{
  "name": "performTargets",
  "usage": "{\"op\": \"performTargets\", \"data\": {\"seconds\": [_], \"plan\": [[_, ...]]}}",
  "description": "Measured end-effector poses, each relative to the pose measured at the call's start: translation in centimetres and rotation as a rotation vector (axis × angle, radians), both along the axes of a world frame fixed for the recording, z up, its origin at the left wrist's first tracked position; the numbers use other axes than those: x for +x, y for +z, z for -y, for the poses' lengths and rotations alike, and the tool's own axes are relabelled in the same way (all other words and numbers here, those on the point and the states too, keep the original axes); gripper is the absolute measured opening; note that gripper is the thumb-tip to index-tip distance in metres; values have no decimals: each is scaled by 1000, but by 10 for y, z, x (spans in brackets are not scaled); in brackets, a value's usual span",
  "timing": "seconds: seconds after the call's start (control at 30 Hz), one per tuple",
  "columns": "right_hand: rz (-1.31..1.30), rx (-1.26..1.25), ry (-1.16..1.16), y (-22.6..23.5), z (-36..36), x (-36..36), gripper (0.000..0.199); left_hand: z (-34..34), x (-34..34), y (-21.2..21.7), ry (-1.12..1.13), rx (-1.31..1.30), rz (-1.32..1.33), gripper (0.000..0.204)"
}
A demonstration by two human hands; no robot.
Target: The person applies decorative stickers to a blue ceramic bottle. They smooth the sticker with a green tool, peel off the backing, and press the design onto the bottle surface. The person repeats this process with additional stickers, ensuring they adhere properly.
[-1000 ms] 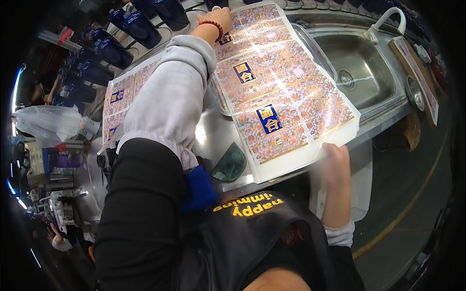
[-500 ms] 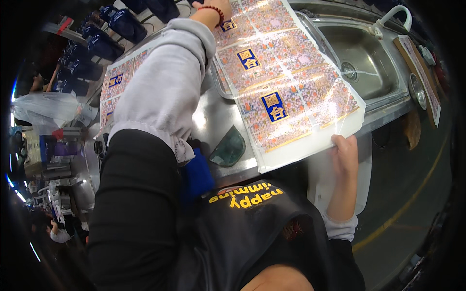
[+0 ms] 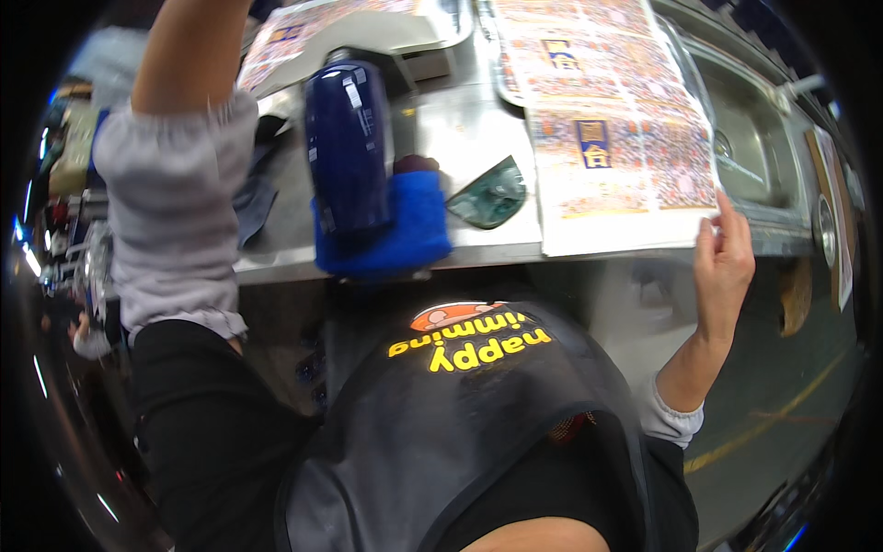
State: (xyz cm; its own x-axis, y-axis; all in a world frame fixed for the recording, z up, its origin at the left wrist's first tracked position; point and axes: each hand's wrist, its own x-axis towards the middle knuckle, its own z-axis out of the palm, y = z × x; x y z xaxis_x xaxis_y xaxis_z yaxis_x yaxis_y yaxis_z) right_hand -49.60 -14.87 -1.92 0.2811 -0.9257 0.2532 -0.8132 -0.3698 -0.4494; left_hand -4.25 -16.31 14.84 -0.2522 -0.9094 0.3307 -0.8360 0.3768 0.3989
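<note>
My left forearm, in a grey sleeve cover, reaches up past the top edge, so the left hand is out of the picture. At the lower right corner of a stack of floral-printed sheets is my right hand. Its index finger stretches along the edge, with the thumb apart from it. A glossy dark blue bottle lies on a bright blue cloth at the table's front edge. Between cloth and stack rests a flat, dark green translucent scraper-like piece.
A steel sink with a pale faucet is to the right. More printed sheets lie at the upper left. The metal table's front edge runs before my apron. A yellow line marks the floor.
My left arm has swung left, its hand leaving the picture and the blue bottle coming into sight. The right hand's fingers have loosened from the stack's corner. The view has shifted.
</note>
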Motion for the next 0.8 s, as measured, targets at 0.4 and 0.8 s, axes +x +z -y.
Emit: {"op": "performTargets", "data": {"seconds": [0.4, 0.8], "plan": [[-582, -123, 973, -23, -42, 196, 68, -267, -26, -168, 439, 14, -223, 101], [-444, -256, 918, -35, -50, 206, 52, -229, -30, -208, 322, -242, -182, 114]]}}
